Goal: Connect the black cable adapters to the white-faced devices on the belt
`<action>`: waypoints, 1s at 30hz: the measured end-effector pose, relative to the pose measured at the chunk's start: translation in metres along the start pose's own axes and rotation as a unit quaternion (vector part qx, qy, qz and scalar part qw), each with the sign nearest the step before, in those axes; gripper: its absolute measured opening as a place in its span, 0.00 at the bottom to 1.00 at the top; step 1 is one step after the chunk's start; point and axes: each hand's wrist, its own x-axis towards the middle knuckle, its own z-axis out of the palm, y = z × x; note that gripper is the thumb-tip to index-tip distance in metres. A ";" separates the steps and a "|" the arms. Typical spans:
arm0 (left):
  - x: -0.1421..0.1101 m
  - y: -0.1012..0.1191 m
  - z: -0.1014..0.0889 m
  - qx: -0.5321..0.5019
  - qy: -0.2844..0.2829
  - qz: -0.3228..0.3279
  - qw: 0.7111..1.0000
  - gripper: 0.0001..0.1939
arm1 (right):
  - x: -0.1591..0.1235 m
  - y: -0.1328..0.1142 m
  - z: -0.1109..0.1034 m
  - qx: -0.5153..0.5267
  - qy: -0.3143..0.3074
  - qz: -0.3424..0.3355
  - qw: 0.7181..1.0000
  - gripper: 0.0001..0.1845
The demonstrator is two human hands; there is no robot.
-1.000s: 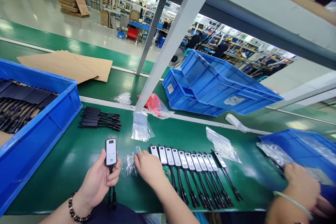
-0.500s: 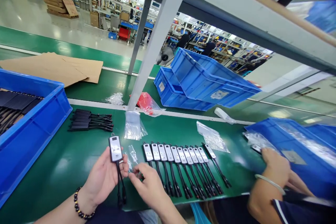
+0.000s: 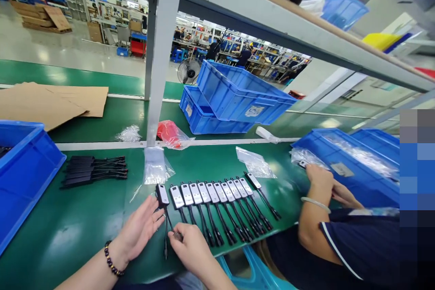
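Note:
A black device with a silver face and two black cables lies at the left end of a row of similar devices. My left hand is open beside it, palm turned up and fingers stretched towards its lower edge. With bent fingers, my right hand pinches one of that device's cables near the end. The other cable hangs down between my hands. Small clear plastic bags lie behind the device. A thin clear strip rests left of it.
A stack of black devices lies left, beside a blue bin. Blue crates stand behind a metal post. At right, a co-worker's hand handles a bagged device by another blue bin.
The device has gone from my left palm to the row's left end. My left hand has opened away from it, and my right hand has taken a cable. The view has swung right.

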 end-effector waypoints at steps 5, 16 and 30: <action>0.005 -0.007 -0.001 0.062 0.012 0.030 0.998 0.33 | -0.001 0.018 0.002 -0.028 -0.001 0.038 0.999 0.12; 0.019 -0.019 0.013 0.125 0.010 0.039 0.991 0.34 | -0.007 0.032 0.005 -0.202 0.053 0.054 0.977 0.09; 0.028 -0.027 0.024 0.150 0.021 0.015 0.988 0.27 | 0.007 0.164 -0.129 -0.151 0.341 0.243 0.895 0.24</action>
